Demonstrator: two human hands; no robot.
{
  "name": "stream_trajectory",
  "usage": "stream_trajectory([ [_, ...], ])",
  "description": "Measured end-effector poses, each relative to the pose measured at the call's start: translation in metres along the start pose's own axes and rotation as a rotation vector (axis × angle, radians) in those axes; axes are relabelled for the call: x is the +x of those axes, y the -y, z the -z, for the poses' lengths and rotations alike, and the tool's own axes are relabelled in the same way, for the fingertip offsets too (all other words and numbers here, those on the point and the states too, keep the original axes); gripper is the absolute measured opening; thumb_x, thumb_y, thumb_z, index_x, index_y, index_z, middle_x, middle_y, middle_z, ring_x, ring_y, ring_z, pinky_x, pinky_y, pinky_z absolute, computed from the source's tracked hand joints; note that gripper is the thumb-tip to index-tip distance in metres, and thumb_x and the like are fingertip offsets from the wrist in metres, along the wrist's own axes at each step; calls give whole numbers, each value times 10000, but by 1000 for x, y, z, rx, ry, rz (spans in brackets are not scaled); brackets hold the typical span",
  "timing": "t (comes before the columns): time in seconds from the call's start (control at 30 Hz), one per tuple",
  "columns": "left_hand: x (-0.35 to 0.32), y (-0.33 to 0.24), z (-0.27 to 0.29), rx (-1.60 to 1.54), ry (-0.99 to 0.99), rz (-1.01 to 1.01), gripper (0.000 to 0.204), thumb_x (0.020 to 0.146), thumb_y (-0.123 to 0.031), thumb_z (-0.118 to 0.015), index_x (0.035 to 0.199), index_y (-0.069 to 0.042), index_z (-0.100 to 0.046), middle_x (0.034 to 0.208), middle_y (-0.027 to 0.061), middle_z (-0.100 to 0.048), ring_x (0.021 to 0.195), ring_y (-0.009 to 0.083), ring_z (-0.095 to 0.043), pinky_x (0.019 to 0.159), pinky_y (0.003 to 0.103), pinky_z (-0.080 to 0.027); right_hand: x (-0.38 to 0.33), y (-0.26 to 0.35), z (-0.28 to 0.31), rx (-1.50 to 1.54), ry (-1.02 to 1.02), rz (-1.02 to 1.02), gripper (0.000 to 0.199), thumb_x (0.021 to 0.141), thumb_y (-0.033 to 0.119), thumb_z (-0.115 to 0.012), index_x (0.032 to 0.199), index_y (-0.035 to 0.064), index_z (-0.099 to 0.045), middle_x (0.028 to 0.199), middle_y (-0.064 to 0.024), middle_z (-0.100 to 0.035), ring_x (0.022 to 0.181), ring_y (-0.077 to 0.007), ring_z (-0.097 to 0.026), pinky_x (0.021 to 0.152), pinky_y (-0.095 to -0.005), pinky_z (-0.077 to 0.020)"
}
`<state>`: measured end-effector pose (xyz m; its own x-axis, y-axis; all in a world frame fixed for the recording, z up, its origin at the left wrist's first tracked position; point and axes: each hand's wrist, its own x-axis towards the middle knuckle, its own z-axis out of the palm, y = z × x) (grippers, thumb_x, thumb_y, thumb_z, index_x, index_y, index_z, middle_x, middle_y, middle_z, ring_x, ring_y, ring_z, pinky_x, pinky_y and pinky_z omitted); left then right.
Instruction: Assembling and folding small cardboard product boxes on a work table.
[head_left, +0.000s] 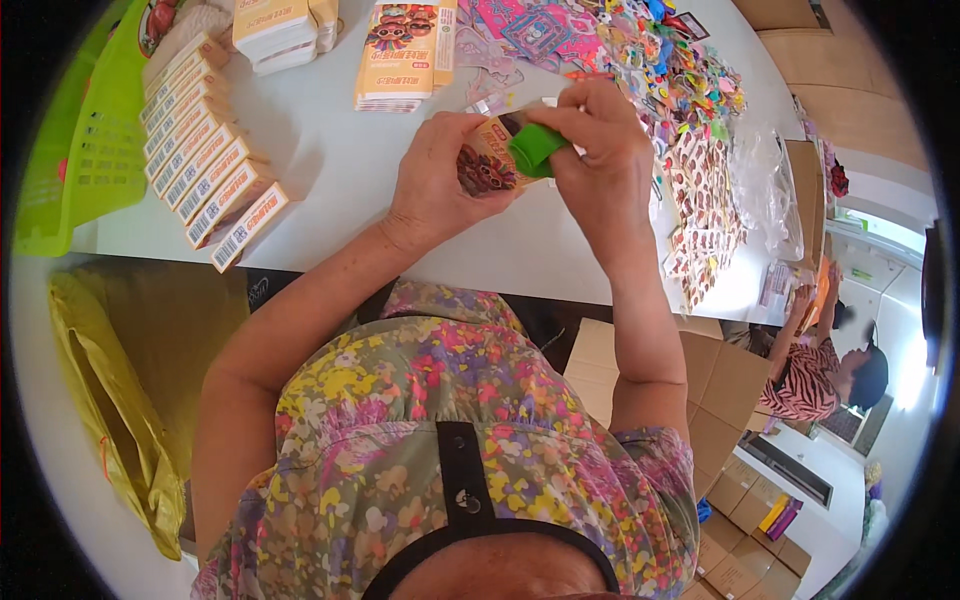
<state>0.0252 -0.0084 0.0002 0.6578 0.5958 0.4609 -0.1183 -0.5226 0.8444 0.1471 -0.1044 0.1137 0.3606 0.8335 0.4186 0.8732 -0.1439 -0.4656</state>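
Note:
My left hand (436, 180) is closed around a small printed carton (486, 165) and holds it tilted above the white table (330, 190). Close against the carton's upper right end, my right hand (603, 150) pinches a bright green piece (536, 150) between thumb and fingers. It looks soft and curled, with a round hollow end; its exact kind I cannot make out. Fingers and the green piece partly hide that end of the carton. Just beyond my hands lies a stack of flat printed cartons (397, 75).
Standing cartons form a row (215, 165) at left, near a green basket (110, 150). Another carton stack (272, 35) is behind. Colourful trinkets (665, 70), small brown-and-cream pieces (705, 205) and clear plastic bags (765, 190) cover the right side. A person (825, 375) works farther right, beyond cardboard boxes (725, 370).

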Motion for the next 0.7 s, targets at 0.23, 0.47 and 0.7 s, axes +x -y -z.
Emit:
stream_trajectory([
  [0.23,-1,-1,0,10,15,31,728,568,-201,-886,1159,-38,-492,1035,140,-561,947,336,-580,823,404,-491,-4,7,7,16,-79,-81,237,687,-109,-673,879,30,-659,874,-45,-644,704,-146,-613,556,-239,-491],
  [0.47,0,-4,-1,34,31,33,723,574,-188,-883,1163,-39,-490,1041,134,-562,951,333,-582,825,401,-490,-6,6,-6,-97,-205,119,212,687,-130,-668,828,27,-640,884,-75,-653,767,-181,-636,538,-263,-507],
  [0.7,-1,-1,-2,-22,-3,51,719,583,-184,-880,1168,-41,-488,1039,132,-563,932,332,-587,807,403,-495,-12,14,10,-60,77,-23,176,742,-116,-642,875,-1,-647,959,-123,-681,811,-271,-676,660,-331,-542],
])
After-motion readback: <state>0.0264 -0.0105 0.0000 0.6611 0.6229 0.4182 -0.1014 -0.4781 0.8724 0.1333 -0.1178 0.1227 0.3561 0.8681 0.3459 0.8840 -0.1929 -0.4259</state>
